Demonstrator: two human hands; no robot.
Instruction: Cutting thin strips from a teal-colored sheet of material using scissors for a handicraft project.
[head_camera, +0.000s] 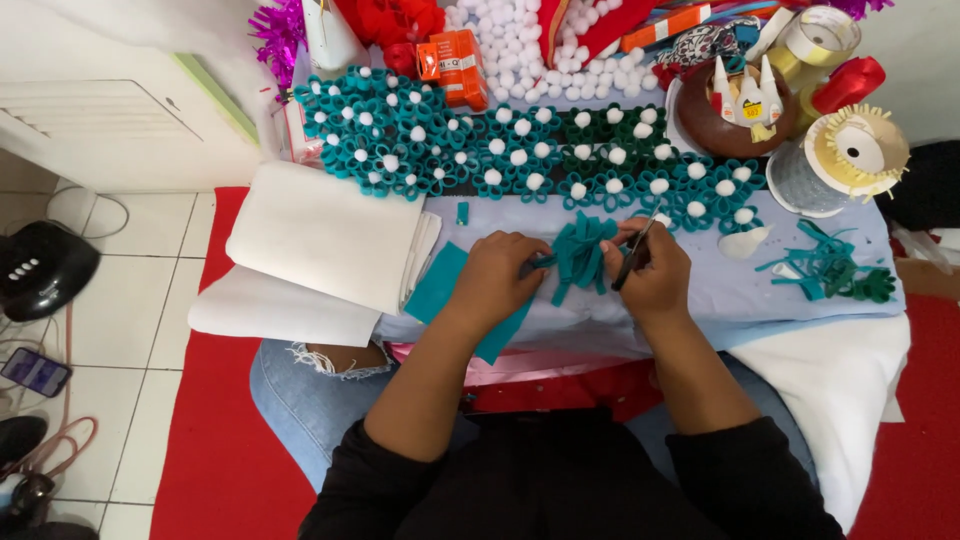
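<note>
My left hand (498, 275) pinches the near end of a teal felt flower (583, 252) made of looped strips, held just above a light blue cloth on my lap. My right hand (655, 272) grips the flower's right side and also holds a dark slim tool (634, 250), pointing up toward the far side. A flat teal felt sheet (442, 285) lies under my left wrist. Beyond the hands lies a long row of finished teal and green felt flowers (520, 150), each with a white pompom centre.
A folded white felt stack (320, 240) sits at left. Teal felt scraps (830, 268) lie at right. Loose white pompoms (520, 40), an orange box (455, 65), a brown bowl with glue bottles (745, 105) and ribbon rolls (850, 150) crowd the far edge. A black device (40, 265) rests on the floor.
</note>
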